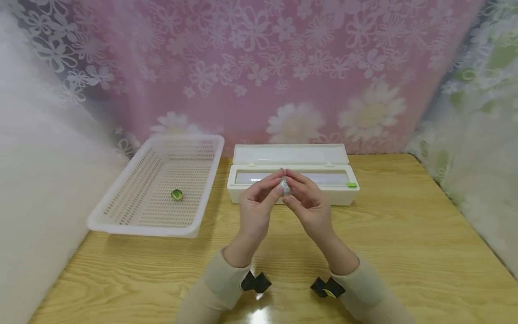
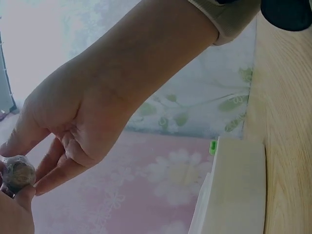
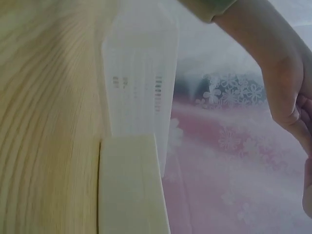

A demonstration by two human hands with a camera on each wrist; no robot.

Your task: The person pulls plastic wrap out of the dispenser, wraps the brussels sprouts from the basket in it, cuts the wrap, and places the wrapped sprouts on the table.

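Observation:
Held up in front of the box, a small round thing (image 1: 285,186) wrapped in clear plastic film sits between both hands. The left hand (image 1: 256,204) pinches it from the left with thumb and fingertips. From the other side the right hand (image 1: 313,204) pinches it too, with fingertips of both hands meeting at the top where the film gathers. In the left wrist view the wrapped thing (image 2: 19,174) looks dark and rounded under shiny film; its kind cannot be told. The right wrist view leaves it hidden.
Behind the hands stands a white cling film box (image 1: 341,196), its lid (image 1: 291,154) raised and a green slider (image 1: 352,185) at its right end. A white plastic basket (image 1: 143,231) at left holds a small green round thing (image 1: 176,195). Floral curtains (image 1: 251,81) surround the wooden table (image 1: 404,234).

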